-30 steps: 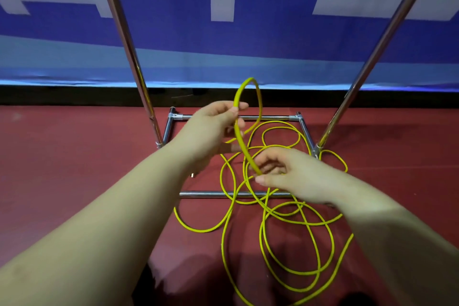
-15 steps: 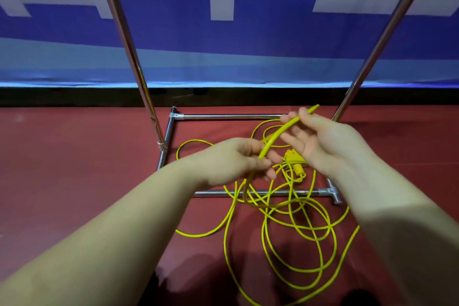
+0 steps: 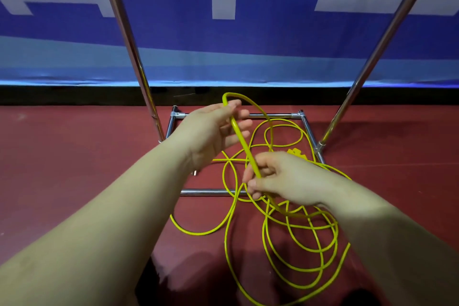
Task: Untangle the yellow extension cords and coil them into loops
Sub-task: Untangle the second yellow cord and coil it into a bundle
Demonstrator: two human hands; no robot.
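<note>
Floor (image 3: pixel 74 156): dark red and smooth, running back to a black strip at the foot of a blue and white banner.
Metal frame (image 3: pixel 211 191): a chrome rectangle of tubes resting flat on the floor, with two slanted poles rising from its sides.
Yellow cord (image 3: pixel 298 251): loose overlapping loops sprawled on the floor, crossing the frame's near bar and lying partly inside the rectangle.
Yellow plug (image 3: pixel 296 152): on the floor inside the frame, near its right side, partly hidden.

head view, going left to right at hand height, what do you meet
left metal pole → left hand → held yellow cord → right hand → yellow plug → right metal pole
</note>
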